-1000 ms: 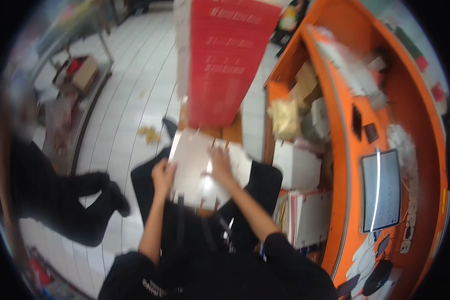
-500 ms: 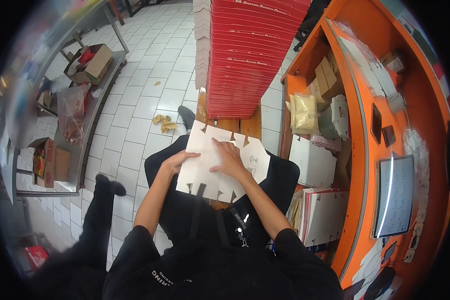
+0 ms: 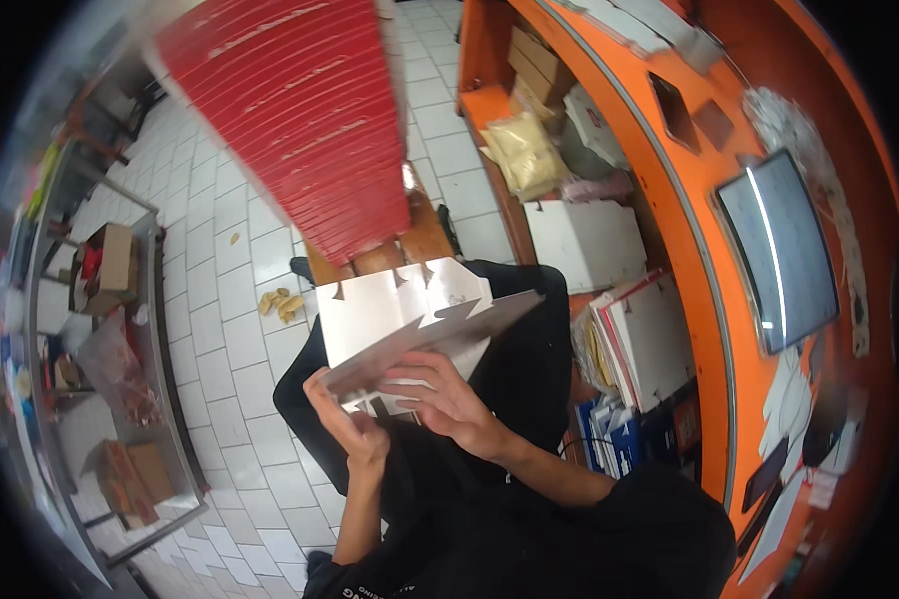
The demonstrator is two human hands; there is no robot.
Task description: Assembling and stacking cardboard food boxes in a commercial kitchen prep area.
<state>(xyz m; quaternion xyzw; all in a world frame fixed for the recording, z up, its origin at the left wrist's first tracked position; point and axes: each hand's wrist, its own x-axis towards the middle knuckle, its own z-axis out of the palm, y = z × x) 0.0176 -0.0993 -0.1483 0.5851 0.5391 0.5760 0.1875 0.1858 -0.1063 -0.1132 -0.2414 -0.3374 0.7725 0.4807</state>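
A white cardboard box blank (image 3: pixel 370 314) with notched flaps lies over my lap, its near panel folded up and tilted, showing a greyish, shaded face. My left hand (image 3: pixel 350 424) grips that panel at its left end, fingers partly hidden behind the board. Against the panel's near face rests my right hand (image 3: pixel 445 404), its fingers stretched and a little apart. Just beyond the blank, a tall stack of red folded cardboard boxes (image 3: pixel 310 130) stands on a wooden bench (image 3: pixel 425 225).
At right, an orange counter (image 3: pixel 659 190) carries a tablet (image 3: pixel 779 255) and phones. Its lower shelf holds a yellow packet (image 3: pixel 524 155) and white cartons (image 3: pixel 589 245). A metal rack (image 3: pixel 170 349) with open cartons stands at left. Brown scraps (image 3: pixel 282 304) lie on the tiled floor.
The blank's near panel has been folded upward from flat. My right hand has moved from the blank's top to the raised panel's near face. The view has turned to the right.
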